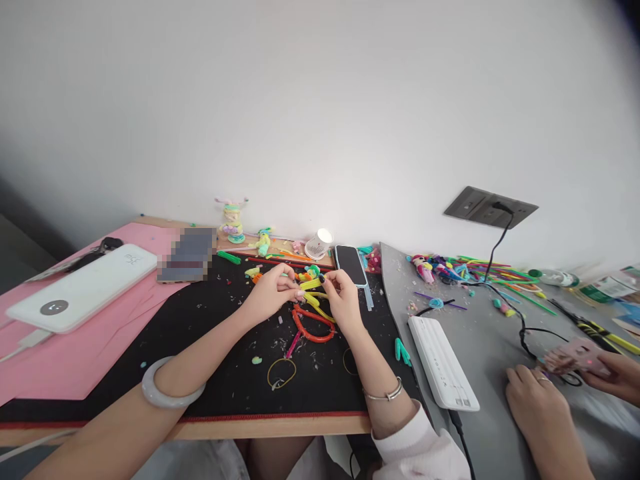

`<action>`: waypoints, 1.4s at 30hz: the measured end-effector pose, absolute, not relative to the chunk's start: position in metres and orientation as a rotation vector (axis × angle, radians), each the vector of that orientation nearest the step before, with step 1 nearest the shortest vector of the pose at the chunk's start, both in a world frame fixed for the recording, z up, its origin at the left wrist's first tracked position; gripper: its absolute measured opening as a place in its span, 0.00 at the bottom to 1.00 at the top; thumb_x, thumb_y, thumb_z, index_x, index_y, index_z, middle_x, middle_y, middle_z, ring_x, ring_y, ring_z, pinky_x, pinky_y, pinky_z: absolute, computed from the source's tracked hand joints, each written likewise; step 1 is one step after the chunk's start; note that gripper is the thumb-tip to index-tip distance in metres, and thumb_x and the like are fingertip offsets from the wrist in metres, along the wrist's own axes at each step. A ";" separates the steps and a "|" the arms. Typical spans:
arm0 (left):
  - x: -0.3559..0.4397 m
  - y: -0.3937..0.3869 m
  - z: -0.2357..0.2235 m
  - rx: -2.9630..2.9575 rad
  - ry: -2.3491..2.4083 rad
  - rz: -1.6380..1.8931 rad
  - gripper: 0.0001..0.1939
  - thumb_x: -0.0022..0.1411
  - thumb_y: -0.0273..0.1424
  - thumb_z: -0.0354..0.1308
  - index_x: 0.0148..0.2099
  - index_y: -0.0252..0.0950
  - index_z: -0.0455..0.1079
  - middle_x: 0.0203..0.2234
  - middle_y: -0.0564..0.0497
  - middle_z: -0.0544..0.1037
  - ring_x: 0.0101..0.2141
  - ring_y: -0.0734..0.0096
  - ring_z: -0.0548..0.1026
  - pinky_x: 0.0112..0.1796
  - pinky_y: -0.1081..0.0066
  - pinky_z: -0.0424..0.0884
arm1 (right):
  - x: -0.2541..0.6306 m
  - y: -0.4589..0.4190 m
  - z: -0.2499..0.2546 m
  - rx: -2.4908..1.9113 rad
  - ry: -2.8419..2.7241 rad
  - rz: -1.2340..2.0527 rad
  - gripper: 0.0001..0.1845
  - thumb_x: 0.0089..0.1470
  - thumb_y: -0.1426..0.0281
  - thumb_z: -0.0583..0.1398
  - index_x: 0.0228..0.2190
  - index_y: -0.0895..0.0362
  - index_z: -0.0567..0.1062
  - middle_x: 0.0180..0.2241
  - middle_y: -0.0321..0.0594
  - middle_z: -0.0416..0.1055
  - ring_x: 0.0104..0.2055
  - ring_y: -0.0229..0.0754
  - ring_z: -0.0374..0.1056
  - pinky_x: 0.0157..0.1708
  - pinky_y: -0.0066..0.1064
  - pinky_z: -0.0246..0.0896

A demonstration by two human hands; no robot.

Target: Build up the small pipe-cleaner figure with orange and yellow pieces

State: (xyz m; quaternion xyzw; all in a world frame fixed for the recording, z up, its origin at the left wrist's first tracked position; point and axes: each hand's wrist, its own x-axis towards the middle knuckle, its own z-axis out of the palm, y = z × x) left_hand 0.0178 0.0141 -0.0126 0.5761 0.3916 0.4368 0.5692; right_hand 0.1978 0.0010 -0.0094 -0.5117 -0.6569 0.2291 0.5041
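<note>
Above the black mat (210, 360), my left hand (273, 293) pinches thumb to fingers at the left end of a yellow pipe cleaner (313, 284). My right hand (344, 303) is closed on that piece's right end, thumb and forefinger together. Another yellow length (320, 308) bends just below the fingers. Under my hands lies an orange-red pipe cleaner loop (320, 339), with a dark pink piece (294, 345) by its left side. A small teal-and-yellow fuzzy bit (311, 272) sits behind the fingers, partly hidden.
A phone (351, 265) and a white cup (319, 244) stand behind. Left are a large white power bank (85, 287) and pink sheet (115, 333). Right are another power bank (443, 360), pipe cleaners (500, 270) and another person's hands (543, 407). A rubber band (281, 374) lies in front.
</note>
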 end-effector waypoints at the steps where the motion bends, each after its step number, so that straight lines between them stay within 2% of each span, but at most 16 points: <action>1: 0.017 0.015 -0.013 1.322 0.921 1.064 0.17 0.48 0.31 0.64 0.34 0.38 0.57 0.24 0.54 0.79 0.29 0.66 0.79 0.33 0.66 0.74 | 0.198 0.001 -0.010 -1.240 -1.574 0.546 0.06 0.55 0.68 0.54 0.31 0.56 0.70 0.28 0.36 0.65 0.27 0.37 0.59 0.29 0.29 0.56; 6: 0.012 0.020 -0.014 1.174 0.961 1.279 0.18 0.47 0.34 0.65 0.35 0.37 0.58 0.25 0.53 0.79 0.31 0.65 0.79 0.36 0.65 0.75 | 0.199 0.000 -0.010 -1.192 -1.440 0.608 0.14 0.58 0.63 0.51 0.41 0.55 0.70 0.37 0.42 0.69 0.34 0.40 0.64 0.30 0.30 0.61; 9: 0.009 0.022 -0.015 1.067 1.021 1.410 0.19 0.46 0.34 0.66 0.35 0.37 0.60 0.25 0.53 0.78 0.32 0.65 0.78 0.37 0.65 0.74 | 0.199 0.000 -0.009 -1.092 -1.314 0.753 0.17 0.59 0.60 0.50 0.44 0.54 0.69 0.41 0.43 0.69 0.37 0.41 0.64 0.30 0.30 0.64; 13: 0.006 0.025 -0.013 0.939 1.066 1.554 0.19 0.46 0.33 0.66 0.36 0.36 0.59 0.26 0.53 0.78 0.33 0.67 0.78 0.39 0.65 0.74 | 0.201 0.003 -0.007 -0.961 -1.157 0.891 0.19 0.58 0.57 0.49 0.46 0.53 0.67 0.46 0.45 0.68 0.42 0.42 0.66 0.36 0.33 0.65; 17: 0.006 0.025 -0.009 0.902 1.067 1.564 0.19 0.45 0.33 0.66 0.36 0.36 0.59 0.25 0.54 0.77 0.33 0.69 0.78 0.39 0.67 0.74 | 0.204 0.005 -0.007 -0.948 -1.117 0.859 0.21 0.58 0.58 0.49 0.49 0.53 0.63 0.52 0.46 0.65 0.49 0.44 0.65 0.45 0.38 0.62; 22: 0.009 0.021 -0.008 0.921 1.008 1.499 0.20 0.45 0.33 0.67 0.36 0.36 0.60 0.25 0.55 0.76 0.32 0.69 0.78 0.39 0.67 0.74 | 0.206 0.000 -0.006 -1.070 -1.215 0.611 0.24 0.58 0.62 0.50 0.56 0.49 0.57 0.59 0.44 0.54 0.57 0.46 0.56 0.52 0.42 0.54; 25: 0.011 0.020 -0.009 0.934 0.979 1.468 0.20 0.45 0.33 0.67 0.36 0.36 0.60 0.25 0.55 0.76 0.32 0.69 0.78 0.39 0.66 0.74 | 0.205 -0.001 -0.005 -1.172 -1.432 0.466 0.30 0.54 0.65 0.55 0.58 0.50 0.55 0.59 0.45 0.55 0.56 0.48 0.55 0.54 0.43 0.50; 28: 0.011 0.020 -0.009 0.942 0.964 1.463 0.19 0.46 0.33 0.66 0.37 0.36 0.60 0.26 0.55 0.77 0.32 0.69 0.78 0.40 0.66 0.74 | 0.204 0.000 -0.006 -1.293 -1.660 0.360 0.37 0.48 0.67 0.61 0.59 0.50 0.56 0.48 0.43 0.67 0.50 0.50 0.58 0.52 0.44 0.49; 30: 0.010 0.020 -0.010 0.943 0.960 1.465 0.19 0.46 0.33 0.66 0.37 0.36 0.61 0.26 0.55 0.77 0.32 0.69 0.78 0.40 0.66 0.74 | 0.204 0.002 -0.008 -1.387 -1.743 0.331 0.36 0.45 0.67 0.63 0.56 0.49 0.62 0.37 0.40 0.71 0.43 0.49 0.59 0.48 0.44 0.52; 31: 0.010 0.020 -0.010 0.942 0.960 1.468 0.19 0.46 0.33 0.66 0.37 0.36 0.61 0.26 0.55 0.76 0.32 0.70 0.78 0.40 0.67 0.74 | 0.204 0.003 -0.009 -1.421 -1.767 0.327 0.32 0.45 0.66 0.64 0.53 0.49 0.66 0.32 0.39 0.70 0.40 0.48 0.59 0.45 0.44 0.53; 33: 0.009 0.021 -0.010 0.933 0.966 1.469 0.19 0.46 0.32 0.66 0.37 0.36 0.61 0.26 0.55 0.76 0.32 0.71 0.78 0.39 0.68 0.74 | 0.205 0.005 -0.011 -1.431 -1.784 0.336 0.17 0.47 0.66 0.63 0.41 0.50 0.76 0.28 0.38 0.67 0.37 0.46 0.59 0.43 0.42 0.54; 34: 0.009 0.021 -0.010 0.927 0.971 1.470 0.19 0.46 0.32 0.66 0.37 0.36 0.61 0.26 0.55 0.76 0.32 0.71 0.78 0.38 0.68 0.74 | 0.205 0.005 -0.011 -1.404 -1.773 0.362 0.10 0.48 0.66 0.61 0.35 0.51 0.78 0.28 0.39 0.66 0.37 0.46 0.60 0.43 0.41 0.54; 35: 0.008 0.021 -0.011 0.920 0.977 1.471 0.19 0.46 0.32 0.66 0.37 0.36 0.61 0.26 0.55 0.77 0.31 0.71 0.78 0.38 0.68 0.74 | 0.205 0.005 -0.011 -1.357 -1.745 0.411 0.06 0.50 0.66 0.60 0.29 0.52 0.78 0.30 0.40 0.67 0.38 0.46 0.61 0.44 0.41 0.54; 37: 0.008 0.022 -0.011 0.904 0.991 1.472 0.19 0.46 0.32 0.66 0.37 0.35 0.60 0.26 0.55 0.77 0.31 0.70 0.78 0.38 0.68 0.74 | 0.205 0.004 -0.008 -1.211 -1.622 0.589 0.10 0.52 0.66 0.57 0.24 0.54 0.75 0.37 0.42 0.69 0.44 0.46 0.62 0.47 0.41 0.54; 39: 0.008 0.022 -0.010 0.892 1.002 1.463 0.19 0.46 0.31 0.66 0.37 0.36 0.60 0.26 0.54 0.77 0.31 0.70 0.78 0.38 0.67 0.74 | 0.204 0.003 -0.004 -1.029 -1.443 0.828 0.12 0.54 0.64 0.56 0.23 0.55 0.73 0.46 0.44 0.68 0.52 0.47 0.61 0.50 0.41 0.53; 42: 0.008 0.021 -0.010 0.899 1.010 1.423 0.20 0.45 0.32 0.66 0.38 0.36 0.60 0.26 0.54 0.77 0.31 0.70 0.78 0.38 0.67 0.74 | 0.204 0.002 0.001 -0.812 -1.204 1.144 0.12 0.54 0.63 0.55 0.22 0.55 0.68 0.46 0.44 0.71 0.55 0.47 0.60 0.53 0.43 0.53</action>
